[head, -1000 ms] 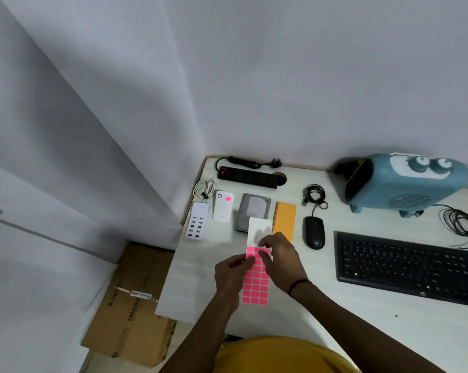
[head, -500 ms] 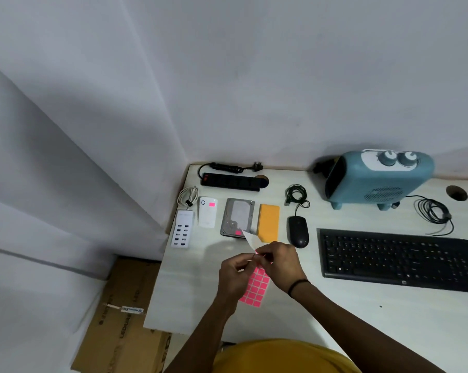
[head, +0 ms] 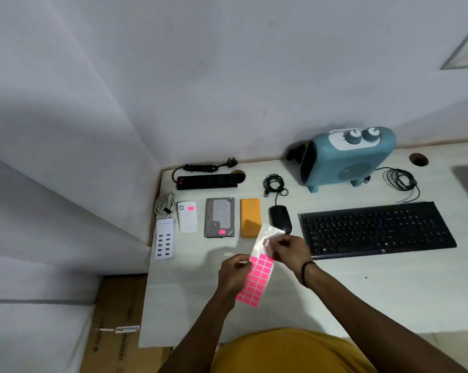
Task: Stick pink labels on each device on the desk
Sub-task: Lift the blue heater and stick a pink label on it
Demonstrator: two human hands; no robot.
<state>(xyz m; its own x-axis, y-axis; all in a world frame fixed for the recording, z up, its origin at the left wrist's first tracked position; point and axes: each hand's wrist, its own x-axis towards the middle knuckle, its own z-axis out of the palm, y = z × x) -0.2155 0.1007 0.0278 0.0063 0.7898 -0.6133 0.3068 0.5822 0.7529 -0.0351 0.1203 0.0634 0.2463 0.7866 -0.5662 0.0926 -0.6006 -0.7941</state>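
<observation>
Lying along the desk (head: 362, 297), devices wait for labels: beyond the label sheet (head: 254, 281) sits the unlabelled orange device (head: 250, 216), nearest the right hand (head: 289, 251), which pinches at the sheet's top edge. The left hand (head: 234, 273) pinches the sheet's left side, its long axis pointing toward that device.

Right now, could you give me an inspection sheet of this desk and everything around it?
Surface: pale desk.
Job's things: label sheet half used; pink labels on power bank and hard drive; none seen on orange device, mouse, keyboard, USB charger, power strip, heater.
Clutter: nothing seen.
Hands: left hand holds sheet; right hand pinches at sheet's top.
Cables: three coiled bundles.
Surroundings: cardboard box, white walls.
</observation>
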